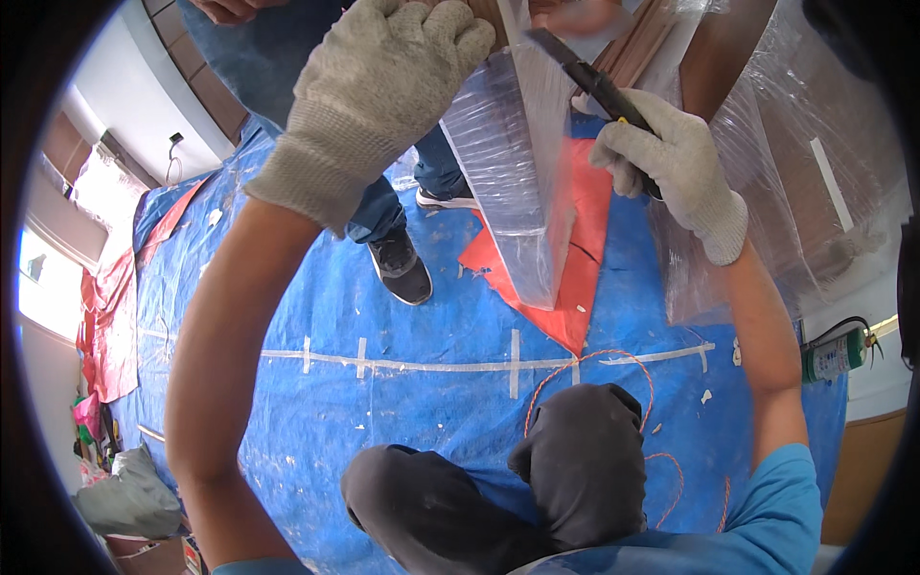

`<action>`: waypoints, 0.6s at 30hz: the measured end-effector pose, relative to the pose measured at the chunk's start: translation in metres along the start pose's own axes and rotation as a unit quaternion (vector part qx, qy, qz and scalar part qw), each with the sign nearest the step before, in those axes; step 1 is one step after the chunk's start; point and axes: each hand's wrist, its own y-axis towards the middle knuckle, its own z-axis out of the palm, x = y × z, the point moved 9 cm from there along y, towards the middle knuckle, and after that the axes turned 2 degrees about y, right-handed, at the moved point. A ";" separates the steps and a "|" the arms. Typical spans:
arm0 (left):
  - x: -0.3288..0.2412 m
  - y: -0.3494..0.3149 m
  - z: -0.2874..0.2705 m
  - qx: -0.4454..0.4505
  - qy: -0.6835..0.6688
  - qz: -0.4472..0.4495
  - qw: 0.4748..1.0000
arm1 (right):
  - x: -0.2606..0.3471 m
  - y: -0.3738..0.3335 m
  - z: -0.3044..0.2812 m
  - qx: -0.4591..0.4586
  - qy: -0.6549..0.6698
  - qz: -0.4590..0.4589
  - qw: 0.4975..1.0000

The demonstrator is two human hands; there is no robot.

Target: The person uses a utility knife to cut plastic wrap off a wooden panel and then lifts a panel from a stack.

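My left hand [393, 91], in a grey-white knitted glove, is at the upper middle with its fingers curled at the top of a long panel wrapped in clear plastic film [517, 182]. Its fingertips are partly hidden. The panel slants down toward the floor and shows a pale face and a wood-brown part near the top. My right hand [676, 168], gloved alike, is closed round a black utility knife [604, 93]. The knife points up and left, its tip end beside the panel's film.
Facing me, a person in jeans stands with a dark sneaker [401, 268] beside the panel; a bare hand [580, 17] shows at the top. Film-wrapped brown boards [757, 182] lean at right, near a green cylinder [832, 356]. Orange cord [652, 383] lies on the blue tarp [307, 422].
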 end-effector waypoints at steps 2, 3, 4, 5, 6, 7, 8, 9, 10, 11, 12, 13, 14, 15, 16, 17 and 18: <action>-0.005 -0.003 0.006 -0.025 0.052 -0.024 0.998 | -0.005 -0.001 0.002 -0.022 0.027 0.003 0.999; -0.007 -0.005 0.008 -0.025 0.045 -0.035 0.998 | -0.007 -0.002 0.003 -0.033 0.038 0.006 0.999; -0.010 -0.006 0.009 -0.026 0.039 -0.046 0.998 | -0.006 -0.003 0.007 -0.042 0.034 0.000 0.999; -0.011 -0.005 0.008 -0.029 0.030 -0.052 0.998 | -0.006 -0.005 0.011 -0.056 0.030 -0.004 0.998; -0.013 -0.004 0.008 -0.014 0.026 -0.050 0.998 | -0.005 -0.006 0.015 -0.070 0.027 -0.008 0.997; -0.013 -0.005 0.008 0.001 0.023 -0.048 0.999 | -0.004 -0.006 0.019 -0.070 0.022 -0.016 0.997; -0.014 -0.002 0.005 0.016 0.020 -0.044 0.999 | -0.003 -0.005 0.023 -0.072 0.018 -0.026 0.997; -0.012 0.001 0.005 0.042 0.011 -0.057 0.997 | 0.000 -0.004 0.025 -0.073 0.014 -0.036 0.997; -0.010 0.006 0.005 0.069 0.001 -0.071 0.995 | 0.002 0.000 0.027 -0.072 0.017 -0.035 0.997; -0.010 0.009 0.003 0.098 -0.011 -0.085 0.991 | 0.002 0.002 0.030 -0.069 0.019 -0.031 0.997; -0.012 0.015 0.001 0.119 -0.014 -0.088 0.989 | 0.000 0.005 0.032 -0.063 0.021 -0.027 0.997; -0.013 0.023 0.001 0.138 -0.018 -0.091 0.986 | -0.001 0.007 0.032 -0.056 0.007 -0.035 0.998; -0.012 0.025 0.004 0.160 -0.020 -0.096 0.982 | -0.001 0.008 0.033 -0.046 -0.006 -0.044 0.998; -0.012 0.026 -0.003 0.119 -0.037 -0.086 0.988 | -0.001 0.008 0.035 -0.036 -0.020 -0.052 0.998; -0.013 0.022 0.002 0.155 -0.028 -0.088 0.984 | -0.002 0.005 0.036 -0.040 -0.004 -0.036 0.999; -0.012 0.023 0.000 0.187 -0.016 -0.087 0.978 | -0.001 0.003 0.036 -0.047 0.013 -0.023 0.999; -0.012 0.021 0.000 0.219 -0.004 -0.087 0.972 | -0.001 0.000 0.037 -0.054 0.029 -0.009 0.998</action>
